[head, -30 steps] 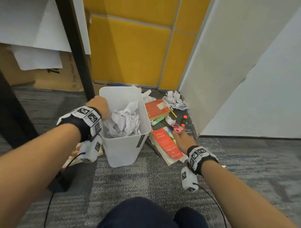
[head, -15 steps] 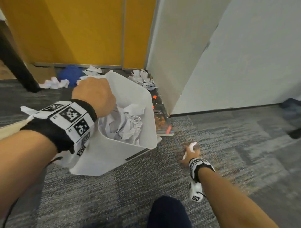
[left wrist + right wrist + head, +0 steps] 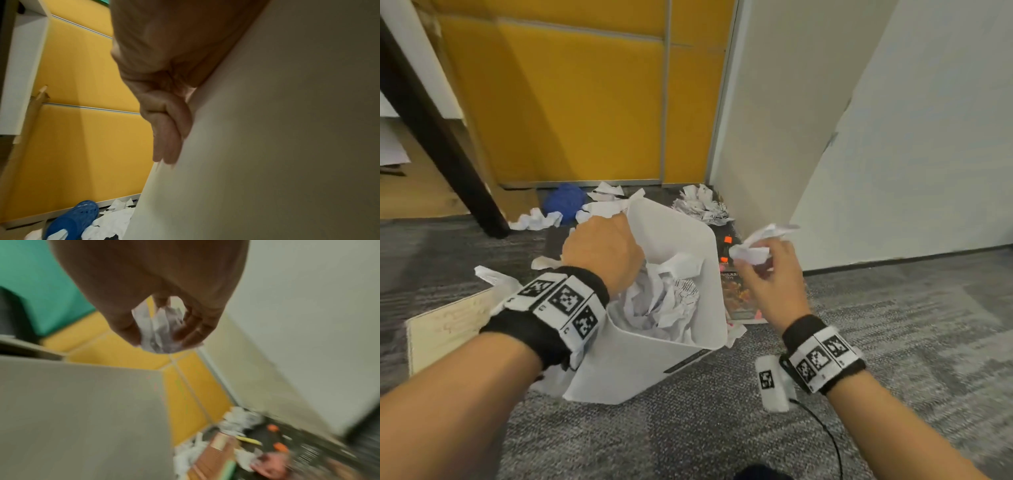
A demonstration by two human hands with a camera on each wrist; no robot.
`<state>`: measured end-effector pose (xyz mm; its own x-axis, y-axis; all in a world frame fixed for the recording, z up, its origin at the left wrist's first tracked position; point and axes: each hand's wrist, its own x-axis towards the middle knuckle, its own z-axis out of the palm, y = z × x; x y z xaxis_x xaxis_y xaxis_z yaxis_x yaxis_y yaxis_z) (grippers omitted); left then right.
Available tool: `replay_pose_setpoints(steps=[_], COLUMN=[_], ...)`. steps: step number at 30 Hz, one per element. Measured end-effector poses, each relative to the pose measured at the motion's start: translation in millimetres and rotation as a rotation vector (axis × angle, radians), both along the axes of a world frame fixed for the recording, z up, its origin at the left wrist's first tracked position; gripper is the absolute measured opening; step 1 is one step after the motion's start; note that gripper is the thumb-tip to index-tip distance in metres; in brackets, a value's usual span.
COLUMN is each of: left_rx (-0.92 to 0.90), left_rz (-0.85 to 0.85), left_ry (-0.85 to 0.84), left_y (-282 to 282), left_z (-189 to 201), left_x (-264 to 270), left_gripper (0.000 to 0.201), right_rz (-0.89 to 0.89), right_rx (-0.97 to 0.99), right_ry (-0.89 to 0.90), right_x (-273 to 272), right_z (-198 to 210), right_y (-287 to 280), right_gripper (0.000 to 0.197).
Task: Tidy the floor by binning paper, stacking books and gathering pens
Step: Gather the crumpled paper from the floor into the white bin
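Note:
A white bin (image 3: 626, 366) tilts on the grey carpet, holding several crumpled papers (image 3: 664, 294). My left hand (image 3: 602, 251) grips its near-left rim, fingers curled over the wall (image 3: 168, 129). My right hand (image 3: 763, 270) is raised just right of the bin and pinches a crumpled scrap of paper (image 3: 756, 246), seen between the fingers in the right wrist view (image 3: 158, 331). More crumpled paper (image 3: 700, 205) lies in the corner, and a dark book (image 3: 739, 294) with orange-capped pens (image 3: 727, 240) lies behind the bin.
A blue shoe (image 3: 565, 202) and loose white paper (image 3: 536, 219) lie by the yellow panel wall. A pale book or board (image 3: 445, 329) lies at my left. A dark desk leg (image 3: 448, 150) slants at the left. White walls close the right side.
My right hand has lifted the paper scrap off the carpet up beside the bin. The left hand keeps its hold on the tilted bin. The view has shifted.

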<state>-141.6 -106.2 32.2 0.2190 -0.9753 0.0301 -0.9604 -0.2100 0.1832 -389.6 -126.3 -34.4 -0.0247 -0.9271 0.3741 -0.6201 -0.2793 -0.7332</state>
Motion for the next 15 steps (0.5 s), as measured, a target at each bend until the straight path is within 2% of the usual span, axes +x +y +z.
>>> replay_pose_setpoints(steps=[2,3,6,7,8,11,13,15], left_rx=[0.014,0.019,0.052,0.066,0.085,0.125,0.149,0.182], left_rz=[0.005,0.007,0.037,0.062,0.096,0.188,0.204,0.236], left_ry=[0.014,0.023,0.042,0.040,0.029,0.038,0.057,0.064], left_y=[2.2,3.7,13.7,19.6,25.5,45.3,59.1,72.8], left_z=[1.8,4.0,15.0,19.2,22.5,27.5,27.9,27.3], left_x=[11.2,17.8,37.7,45.0,53.2,91.7,123.7,150.6], left_gripper=[0.028,0.029,0.031,0.033,0.035,0.041,0.037,0.032], right_rz=[0.178,0.305,0.639,0.703,0.762,0.887,0.893,0.832], right_rx=[-0.153,-0.133,0.136,0.223,0.255,0.178,0.137,0.121], right_ry=[0.045,0.162,0.781,0.848,0.805,0.453,0.311,0.256], right_x=[37.3,53.5,88.2,95.6,101.4,111.1,115.1,117.2], right_z=[34.6,45.2,55.7,58.1,62.1,73.0,78.5,83.2], right_y=[8.0,10.7,11.8,10.7,10.1,5.2,1.2,0.5], right_gripper=[0.028,0.033,0.058,0.060,0.057,0.048,0.047,0.046])
